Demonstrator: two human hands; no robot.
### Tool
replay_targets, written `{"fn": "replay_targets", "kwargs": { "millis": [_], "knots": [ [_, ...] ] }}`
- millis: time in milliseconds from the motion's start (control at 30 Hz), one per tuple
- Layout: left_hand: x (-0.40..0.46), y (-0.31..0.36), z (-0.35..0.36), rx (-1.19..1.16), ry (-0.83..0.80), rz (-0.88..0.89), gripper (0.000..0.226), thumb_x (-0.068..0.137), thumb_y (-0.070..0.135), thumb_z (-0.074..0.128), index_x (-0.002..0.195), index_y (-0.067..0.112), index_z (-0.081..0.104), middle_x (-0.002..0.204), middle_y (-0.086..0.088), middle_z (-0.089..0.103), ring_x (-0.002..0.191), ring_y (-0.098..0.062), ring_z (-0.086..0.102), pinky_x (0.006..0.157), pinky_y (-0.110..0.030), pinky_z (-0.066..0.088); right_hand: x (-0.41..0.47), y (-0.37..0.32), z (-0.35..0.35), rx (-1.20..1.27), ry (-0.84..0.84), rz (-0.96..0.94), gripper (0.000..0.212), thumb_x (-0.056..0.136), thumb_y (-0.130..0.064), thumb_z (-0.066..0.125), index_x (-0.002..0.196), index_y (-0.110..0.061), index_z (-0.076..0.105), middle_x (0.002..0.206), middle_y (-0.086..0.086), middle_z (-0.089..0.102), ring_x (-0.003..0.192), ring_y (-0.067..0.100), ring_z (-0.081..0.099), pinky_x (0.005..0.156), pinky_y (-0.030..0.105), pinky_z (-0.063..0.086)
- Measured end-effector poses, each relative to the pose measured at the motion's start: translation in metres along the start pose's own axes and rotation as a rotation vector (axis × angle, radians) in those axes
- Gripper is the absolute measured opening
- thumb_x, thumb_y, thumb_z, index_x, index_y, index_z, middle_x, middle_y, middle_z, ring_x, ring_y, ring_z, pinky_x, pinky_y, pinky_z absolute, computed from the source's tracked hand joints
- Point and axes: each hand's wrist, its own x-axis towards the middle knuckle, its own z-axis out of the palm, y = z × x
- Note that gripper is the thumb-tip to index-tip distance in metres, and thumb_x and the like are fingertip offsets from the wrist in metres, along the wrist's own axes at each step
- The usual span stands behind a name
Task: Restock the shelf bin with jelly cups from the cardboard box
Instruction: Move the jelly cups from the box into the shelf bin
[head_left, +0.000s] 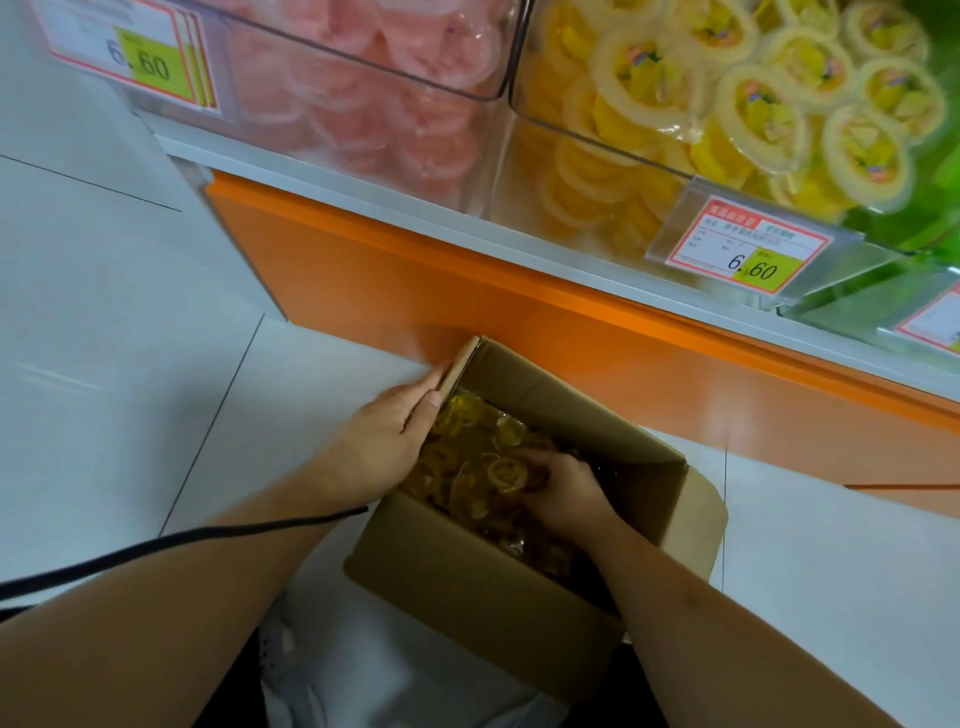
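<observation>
Looking down from the head camera, an open cardboard box (524, 587) sits on the pale tiled floor (119, 322), close against the orange base (395, 291) of a shop shelf. Inside the box lies a loose heap of yellow jelly cups (467, 447), dim in the shadow of the box walls.

The left hand (387, 431) holds the upright flap (460, 364) at the far left corner of the box: the fingers lie along the outer face of the flap and the thumb presses against its inner side, so the flap is pinched between them. The right hand (563, 491) is down inside the box among the cups, its fingers curled over them; one ring-shaped cup rim (506, 475) shows just beside the knuckles, but the fingertips are hidden, so whether that hand has actually closed on a cup cannot be told.

A thin black cord (171, 545) runs across the left forearm.

Above the orange base, on the shelf, stand clear plastic bins side by side. The middle bin (613, 171) holds yellow cups of the same kind, piled well up, with a price tag (737, 249) clipped to its front. The bin to its left (363, 104) is full of pink cups and carries another price tag (130, 52). At the far right edge a green-filled bin (935, 171) is only partly visible.
</observation>
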Motion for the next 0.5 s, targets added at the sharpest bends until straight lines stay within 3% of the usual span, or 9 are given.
{"fn": "replay_targets", "kwargs": {
  "millis": [267,367,433,500],
  "knots": [
    [-0.007,0.018,-0.014,0.044,-0.065,-0.074,0.050,0.108,0.057,0.028,0.158,0.056,0.020,0.163,0.010,0.036,0.147,-0.021,0.039,0.118,-0.043,0.036,-0.027,-0.045,-0.033,0.054,-0.041,-0.074,0.054,0.087,-0.016,0.082,0.113,-0.061,0.068,0.117,-0.025,0.067,0.114,-0.003,0.058,0.109,0.035,0.049],
    [-0.016,0.037,-0.029,0.198,0.053,-0.048,0.049,0.108,0.051,0.037,0.156,0.044,0.036,0.158,0.004,0.041,0.140,-0.023,0.046,0.116,-0.045,0.042,-0.047,-0.076,-0.047,0.038,-0.064,-0.142,0.056,0.085,-0.018,0.085,0.122,-0.056,0.068,0.118,-0.025,0.067,0.109,0.000,0.063,0.104,0.033,0.055],
    [-0.024,0.059,-0.044,0.251,0.142,0.023,0.038,0.107,0.046,0.044,0.144,0.038,0.054,0.146,0.007,0.050,0.129,-0.017,0.054,0.109,-0.037,0.047,-0.063,-0.099,-0.059,0.021,-0.070,-0.202,0.059,0.083,-0.020,0.087,0.127,-0.054,0.066,0.119,-0.021,0.070,0.104,0.004,0.068,0.095,0.035,0.061],
    [-0.034,0.089,-0.062,0.237,0.138,0.088,0.023,0.107,0.044,0.048,0.123,0.039,0.063,0.127,0.015,0.061,0.114,-0.008,0.060,0.094,-0.027,0.050,-0.082,-0.123,-0.075,-0.014,-0.048,-0.272,0.060,0.080,-0.025,0.089,0.128,-0.053,0.067,0.117,-0.022,0.072,0.102,0.001,0.070,0.097,0.035,0.060]
  ]
}}
